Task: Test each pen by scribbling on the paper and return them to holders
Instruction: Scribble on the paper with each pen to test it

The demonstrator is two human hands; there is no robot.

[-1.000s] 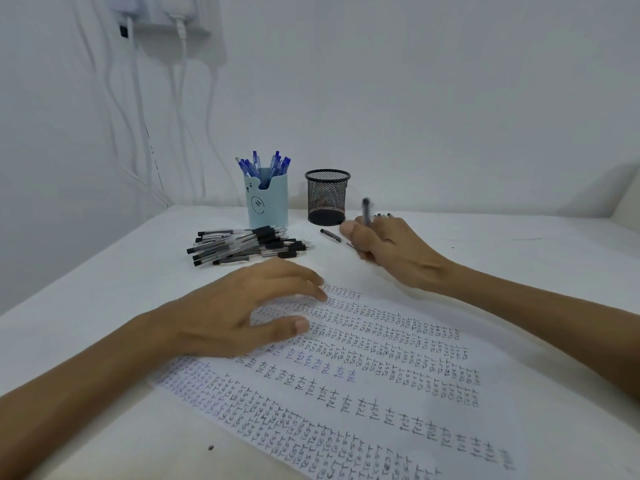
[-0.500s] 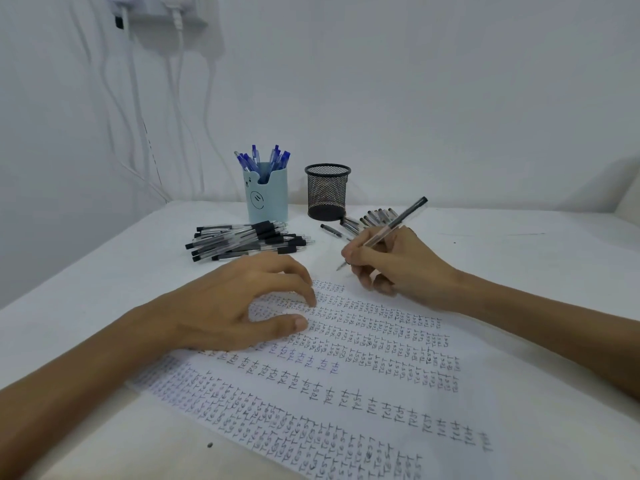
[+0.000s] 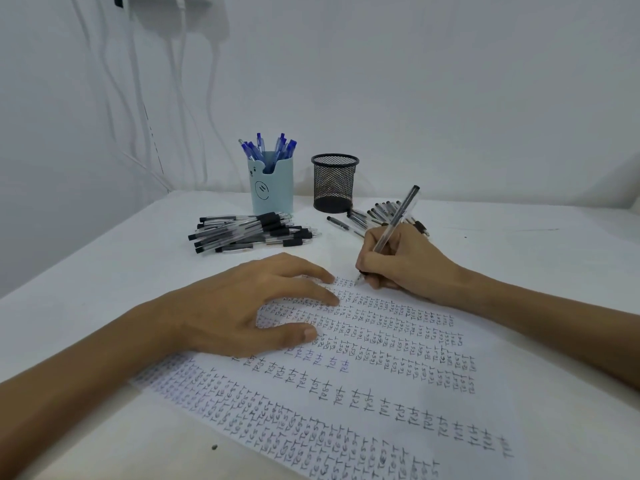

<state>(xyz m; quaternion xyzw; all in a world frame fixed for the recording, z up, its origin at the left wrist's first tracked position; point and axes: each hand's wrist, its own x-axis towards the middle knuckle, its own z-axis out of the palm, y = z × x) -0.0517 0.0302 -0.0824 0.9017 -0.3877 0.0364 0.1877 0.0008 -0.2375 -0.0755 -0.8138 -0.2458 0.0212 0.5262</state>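
Observation:
My right hand (image 3: 408, 265) grips a clear black-capped pen (image 3: 398, 220) in a writing hold, its tip touching the paper (image 3: 398, 403) at the end of the top row of writing. The paper is covered with rows of the word TEST. My left hand (image 3: 242, 310) rests on the paper's left part, fingers spread and lightly bent. A light blue holder (image 3: 272, 188) with several blue pens stands at the back. Beside it is a black mesh holder (image 3: 334, 183); I see no pens sticking out of it.
A pile of black-grip pens (image 3: 252, 232) lies left of centre on the white table (image 3: 519, 258). More black pens (image 3: 374, 216) lie behind my right hand near the mesh holder. White cables (image 3: 138, 98) hang down the wall at the back left.
My right hand picked a pen from the group near the mesh holder, turned it into a writing hold and lowered its tip to the paper. My left hand stayed on the paper.

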